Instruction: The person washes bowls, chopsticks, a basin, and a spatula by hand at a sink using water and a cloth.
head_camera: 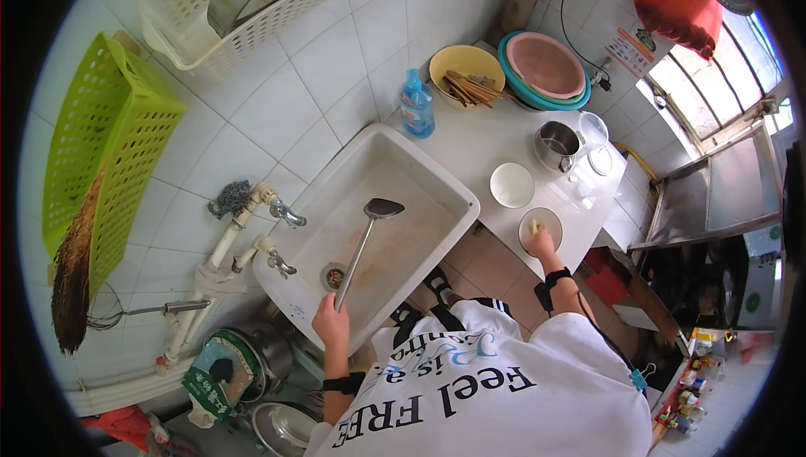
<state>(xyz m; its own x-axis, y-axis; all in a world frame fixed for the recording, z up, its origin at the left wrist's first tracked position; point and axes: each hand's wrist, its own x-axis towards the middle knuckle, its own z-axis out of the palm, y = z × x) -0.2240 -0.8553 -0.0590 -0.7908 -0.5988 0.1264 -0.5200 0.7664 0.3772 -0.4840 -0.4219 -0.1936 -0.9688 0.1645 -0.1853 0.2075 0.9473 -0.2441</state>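
Note:
My left hand (331, 320) grips the handle of a metal wok spatula (358, 254). The spatula slants across the white ceramic sink (467, 204), its dark blade (383, 207) towards the far side. Over on the white counter, my right hand (541, 244) reaches into a shallow round dish (554, 220). Its fingers close around a small yellowish item (535, 226), possibly a sponge or cloth; they partly hide it. A white bowl (512, 185) stands just beyond the dish.
Two taps (284, 212) jut over the sink's left side. At the back of the counter are a blue dish-soap bottle (417, 110), a yellow basin (450, 57) with chopsticks and stacked colander basins (546, 66). A steel pot (556, 145) stands near the white bowl.

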